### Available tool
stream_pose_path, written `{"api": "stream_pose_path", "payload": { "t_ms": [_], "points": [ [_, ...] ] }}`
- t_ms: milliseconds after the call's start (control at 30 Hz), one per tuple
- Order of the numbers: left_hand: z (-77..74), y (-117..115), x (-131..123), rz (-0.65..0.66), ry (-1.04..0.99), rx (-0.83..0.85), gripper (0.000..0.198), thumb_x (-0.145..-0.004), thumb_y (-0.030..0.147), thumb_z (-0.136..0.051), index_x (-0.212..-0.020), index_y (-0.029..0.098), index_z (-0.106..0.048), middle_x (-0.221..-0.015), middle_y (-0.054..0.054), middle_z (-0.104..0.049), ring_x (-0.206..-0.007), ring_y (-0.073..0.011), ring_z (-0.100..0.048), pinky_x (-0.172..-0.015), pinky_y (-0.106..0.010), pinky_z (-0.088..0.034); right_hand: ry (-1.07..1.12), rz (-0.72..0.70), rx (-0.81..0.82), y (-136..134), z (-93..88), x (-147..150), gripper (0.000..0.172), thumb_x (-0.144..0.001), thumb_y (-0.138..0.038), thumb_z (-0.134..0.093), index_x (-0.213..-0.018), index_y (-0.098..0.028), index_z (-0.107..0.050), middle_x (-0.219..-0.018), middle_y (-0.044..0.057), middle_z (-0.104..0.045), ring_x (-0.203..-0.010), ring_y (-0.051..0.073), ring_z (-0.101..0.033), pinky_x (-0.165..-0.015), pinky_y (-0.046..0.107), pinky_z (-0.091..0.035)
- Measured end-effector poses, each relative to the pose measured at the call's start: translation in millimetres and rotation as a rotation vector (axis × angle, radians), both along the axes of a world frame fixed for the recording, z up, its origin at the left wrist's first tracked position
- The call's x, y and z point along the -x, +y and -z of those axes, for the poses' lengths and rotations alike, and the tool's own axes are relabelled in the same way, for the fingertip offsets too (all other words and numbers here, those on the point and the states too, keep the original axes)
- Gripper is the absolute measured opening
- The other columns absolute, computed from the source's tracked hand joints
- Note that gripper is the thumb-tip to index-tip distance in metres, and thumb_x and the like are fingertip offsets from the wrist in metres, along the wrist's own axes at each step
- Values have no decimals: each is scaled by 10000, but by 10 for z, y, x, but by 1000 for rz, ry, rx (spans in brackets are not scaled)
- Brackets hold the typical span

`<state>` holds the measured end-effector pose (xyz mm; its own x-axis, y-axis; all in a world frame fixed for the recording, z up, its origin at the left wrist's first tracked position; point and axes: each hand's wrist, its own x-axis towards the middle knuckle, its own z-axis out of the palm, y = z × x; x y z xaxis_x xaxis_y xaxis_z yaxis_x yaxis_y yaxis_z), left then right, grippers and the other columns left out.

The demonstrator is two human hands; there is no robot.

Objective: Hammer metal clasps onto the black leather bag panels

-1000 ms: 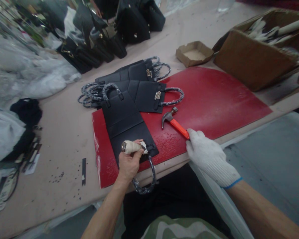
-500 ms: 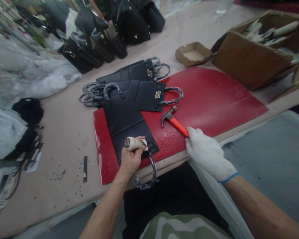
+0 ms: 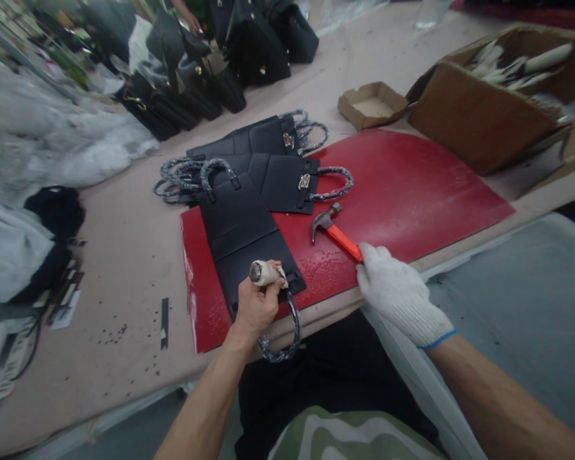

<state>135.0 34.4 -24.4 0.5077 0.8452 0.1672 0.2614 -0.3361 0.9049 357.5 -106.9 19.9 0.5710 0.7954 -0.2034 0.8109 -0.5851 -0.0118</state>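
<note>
My bare left hand (image 3: 259, 302) grips a punch (image 3: 267, 273) wrapped in whitish tape, its metal end tilted up toward me. The punch's lower end is hidden at the near edge of a black bag panel (image 3: 244, 223), close to a handle tab. A plastic-wrapped handle (image 3: 293, 329) from this panel hangs over the table edge below my hand. My right hand (image 3: 395, 291), in a white knit glove, is closed around the orange handle of a claw hammer (image 3: 342, 241). The hammer's head rests on or just over the red mat (image 3: 402, 185).
More black panels (image 3: 287, 182) with wrapped handles and metal clasps lie beyond. Behind them stand several black bags (image 3: 256, 45). A small cardboard tray (image 3: 372, 104) and a larger cardboard box (image 3: 483, 108) sit at right. A dark strip (image 3: 164, 322) lies at left among small black bits.
My left hand and the punch have shifted slightly to the right, and the punch's top end leans differently. The right hand and hammer have hardly moved.
</note>
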Motion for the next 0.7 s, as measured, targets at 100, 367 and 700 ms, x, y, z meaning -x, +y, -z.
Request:
{"api": "stream_pose_path", "payload": {
  "t_ms": [100,367,700],
  "points": [
    [-20,-1,-19,17,6,-37,233,-861,285,-683,-1061,178,-739,-1043,-85,-783,-948,-244,-746,-878,-380,-617,-2,-5,-4,-1,-11,9,326,-1032,-295,-423,-1315,-155,-502,-1048,118,-654,-783,268,-724,-576,316,-422],
    [-13,0,-46,43,26,-101,218,-871,266,-661,-1061,181,-728,-976,-68,-768,-867,-218,-735,-806,-331,-599,98,-5,-103,-19,45,-65,306,-1021,-280,-436,-1273,-149,-548,-1059,132,-683,-810,265,-715,-658,322,-453],
    [-84,-20,-115,110,14,-36,95,-892,227,-626,-924,186,-707,-792,-35,-726,-700,-180,-695,-693,-275,-548,1080,-101,-565,-190,-844,130,355,-1050,-484,-370,-1103,-202,-580,-663,-56,-536,-537,155,-543,-538,274,-461]
  ]
}}
